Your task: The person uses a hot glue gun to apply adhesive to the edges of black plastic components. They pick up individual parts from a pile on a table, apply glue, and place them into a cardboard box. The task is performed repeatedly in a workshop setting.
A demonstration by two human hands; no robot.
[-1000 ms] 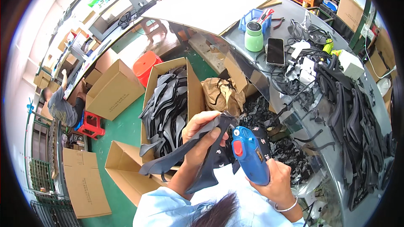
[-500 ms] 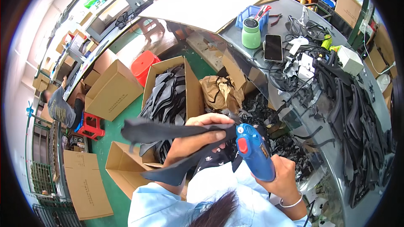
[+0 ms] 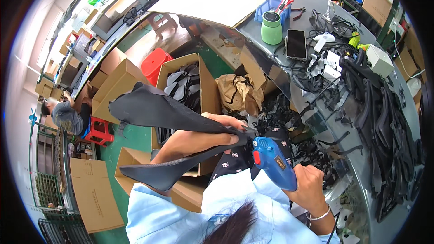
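My left hand (image 3: 187, 145) pinches a black, sheet-like fabric piece (image 3: 156, 110) between thumb and fingers. It has two long flaps: one fans out above the hand toward the left, the other hangs below it. My right hand (image 3: 311, 189) is wrapped round a blue hand-held power tool (image 3: 276, 165) with a red button. The tool's front end is right beside the pinched end of the black piece, over my lap. Its working tip is hidden, so I cannot tell whether it touches the material.
Beyond my left hand, a cardboard box (image 3: 209, 88) holds more dark pieces. Black scraps (image 3: 312, 156) lie beneath the table's edge. The grey table (image 3: 312, 4) bears a green bottle (image 3: 271, 29), a phone (image 3: 296, 44) and stacked black parts (image 3: 384, 122). A person (image 3: 68, 115) sits far left.
The black piece has turned and spread; its upper flap now shows broader and higher, and its lower flap reaches further left. The blue tool has shifted slightly down, still beside the piece.
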